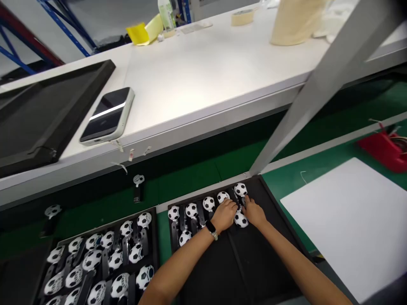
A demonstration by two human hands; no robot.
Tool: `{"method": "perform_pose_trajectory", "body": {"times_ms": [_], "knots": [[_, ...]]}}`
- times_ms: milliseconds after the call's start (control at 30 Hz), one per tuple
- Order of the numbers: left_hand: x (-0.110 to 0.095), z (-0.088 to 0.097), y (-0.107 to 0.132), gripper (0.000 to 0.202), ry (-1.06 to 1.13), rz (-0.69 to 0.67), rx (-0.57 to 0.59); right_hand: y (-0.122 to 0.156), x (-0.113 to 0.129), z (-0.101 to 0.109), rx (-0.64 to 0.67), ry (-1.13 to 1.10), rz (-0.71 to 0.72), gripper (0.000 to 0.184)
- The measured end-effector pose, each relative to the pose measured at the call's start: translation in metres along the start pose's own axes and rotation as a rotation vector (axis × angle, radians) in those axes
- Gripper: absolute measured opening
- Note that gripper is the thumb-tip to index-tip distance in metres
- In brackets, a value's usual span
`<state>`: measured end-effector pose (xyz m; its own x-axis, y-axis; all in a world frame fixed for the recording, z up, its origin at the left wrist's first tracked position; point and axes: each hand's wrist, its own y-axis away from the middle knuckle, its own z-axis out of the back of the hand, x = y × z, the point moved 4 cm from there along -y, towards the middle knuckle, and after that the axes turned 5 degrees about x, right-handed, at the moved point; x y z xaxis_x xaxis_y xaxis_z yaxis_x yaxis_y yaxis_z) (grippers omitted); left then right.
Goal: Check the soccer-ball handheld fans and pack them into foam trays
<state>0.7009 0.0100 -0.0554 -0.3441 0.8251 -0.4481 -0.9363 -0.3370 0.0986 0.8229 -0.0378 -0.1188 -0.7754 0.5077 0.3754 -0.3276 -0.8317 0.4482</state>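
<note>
Both my hands are low over the black tray (267,258), among flat soccer-ball-patterned pieces with black straps. My left hand (225,215), with a dark-faced watch (210,227) on its wrist, is bent over the row beside a soccer-ball piece (223,196); its fingertips are partly hidden. Closed fingers of my right hand (254,213) touch the strap area between an upper soccer-ball piece (241,189) and a lower soccer-ball piece (241,219). Other soccer-ball pieces (191,210) lie in the row to the left, some covered by my left arm.
A second tray (155,237) full of soccer-ball pieces stands at left. A white sheet (346,228) and red bin (384,150) lie at right. Above the trays runs a white shelf (203,72) with a phone (108,116); a grey post (305,106) slants down to the tray.
</note>
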Motion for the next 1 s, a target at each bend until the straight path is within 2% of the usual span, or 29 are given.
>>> {"method": "perform_pose_trajectory", "body": {"times_ms": [100, 233, 300, 367, 433, 467, 567, 633, 700, 767, 800, 867, 933, 1000], "knots": [[0.021, 0.024, 0.059, 0.039, 0.112, 0.119, -0.179, -0.006, -0.004, -0.003, 0.054, 0.000, 0.019, 0.046], [0.073, 0.050, 0.166, 0.036, 0.326, 0.437, -0.486, -0.021, -0.023, -0.016, 0.176, -0.006, -0.047, 0.055], [0.102, 0.060, 0.229, 0.032, 0.348, 0.615, -0.593, -0.031, -0.019, -0.019, 0.081, 0.025, -0.096, 0.068], [0.130, 0.071, 0.292, 0.029, 0.294, 0.765, -0.668, -0.040, 0.008, -0.018, -0.144, 0.034, -0.064, 0.081], [0.161, 0.083, 0.352, 0.028, 0.173, 0.898, -0.705, -0.042, 0.064, -0.020, -0.323, -0.033, 0.084, 0.085], [0.178, 0.089, 0.380, 0.028, 0.100, 0.966, -0.709, -0.042, 0.101, -0.024, -0.345, -0.086, 0.184, 0.083], [0.235, 0.109, 0.450, 0.029, -0.063, 1.130, -0.698, -0.039, 0.234, -0.051, -0.228, -0.205, 0.396, 0.074], [0.275, 0.124, 0.488, 0.029, -0.104, 1.181, -0.700, -0.042, 0.327, -0.079, -0.112, -0.216, 0.458, 0.073], [0.315, 0.139, 0.522, 0.029, -0.128, 1.217, -0.704, -0.049, 0.412, -0.110, -0.015, -0.197, 0.456, 0.075], [0.353, 0.155, 0.558, 0.031, -0.159, 1.273, -0.712, -0.059, 0.479, -0.141, 0.040, -0.165, 0.373, 0.080], [0.372, 0.163, 0.576, 0.033, -0.173, 1.306, -0.721, -0.064, 0.504, -0.154, 0.040, -0.147, 0.316, 0.083], [0.409, 0.177, 0.612, 0.037, -0.190, 1.371, -0.737, -0.074, 0.538, -0.174, -0.010, -0.112, 0.207, 0.087], [0.445, 0.189, 0.645, 0.040, -0.186, 1.435, -0.747, -0.082, 0.554, -0.188, -0.091, -0.081, 0.144, 0.083], [0.478, 0.198, 0.672, 0.043, -0.164, 1.506, -0.759, -0.089, 0.555, -0.197, -0.183, -0.039, 0.127, 0.073]]}}
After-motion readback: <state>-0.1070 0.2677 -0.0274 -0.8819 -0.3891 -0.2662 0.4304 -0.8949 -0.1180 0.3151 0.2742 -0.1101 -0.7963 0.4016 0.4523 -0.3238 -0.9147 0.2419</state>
